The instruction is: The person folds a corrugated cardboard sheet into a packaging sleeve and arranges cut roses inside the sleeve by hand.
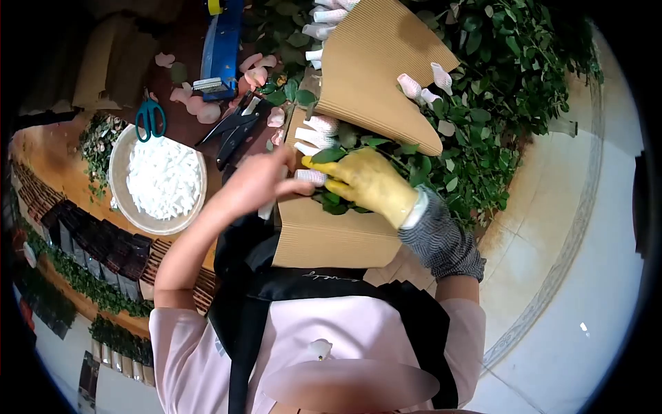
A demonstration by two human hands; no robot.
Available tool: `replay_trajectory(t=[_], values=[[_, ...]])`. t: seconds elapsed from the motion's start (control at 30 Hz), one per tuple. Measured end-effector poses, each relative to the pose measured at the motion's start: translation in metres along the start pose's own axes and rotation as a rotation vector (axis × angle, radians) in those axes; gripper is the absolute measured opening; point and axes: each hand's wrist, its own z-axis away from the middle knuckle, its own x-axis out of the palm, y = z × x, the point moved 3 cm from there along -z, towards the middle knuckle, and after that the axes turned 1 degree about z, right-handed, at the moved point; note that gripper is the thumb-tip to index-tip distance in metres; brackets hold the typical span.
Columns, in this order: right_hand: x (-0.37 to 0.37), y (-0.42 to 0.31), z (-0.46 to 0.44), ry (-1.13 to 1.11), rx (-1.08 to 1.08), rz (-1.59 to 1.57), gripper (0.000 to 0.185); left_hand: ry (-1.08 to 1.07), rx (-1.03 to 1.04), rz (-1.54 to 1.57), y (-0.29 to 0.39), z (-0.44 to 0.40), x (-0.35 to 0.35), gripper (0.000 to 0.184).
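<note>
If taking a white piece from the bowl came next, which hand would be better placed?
Probably the left hand: it is bare and nearer the bowl, while the yellow-gloved right hand is farther across, by the leafy stems.

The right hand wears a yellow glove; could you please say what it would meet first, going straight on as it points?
Past the netted flower bud close beside it, the right hand would probably meet the bare left hand first, though depth is unclear from this single view.
</note>
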Motion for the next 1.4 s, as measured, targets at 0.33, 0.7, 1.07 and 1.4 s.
replay_trajectory(t=[0.33,0.7,1.07,1.4], values=[[0.036,0.011,0.013,-0.100,0.137,0.280,0.026,0.026,0.237,0.287,-0.006,-0.006,0.009,0.023],[-0.043,-0.032,-0.011,0.383,-0.088,0.025,0.029,0.342,-0.142,0.278,-0.026,-0.004,0.002,0.021],[0.023,0.007,0.009,0.062,0.357,0.325,0.021,0.843,0.033,0.133,-0.001,0.002,-0.031,0.012],[0.020,0.001,-0.006,0.188,0.369,0.687,0.011,0.316,-0.020,-0.159,0.013,-0.035,0.011,0.037]])
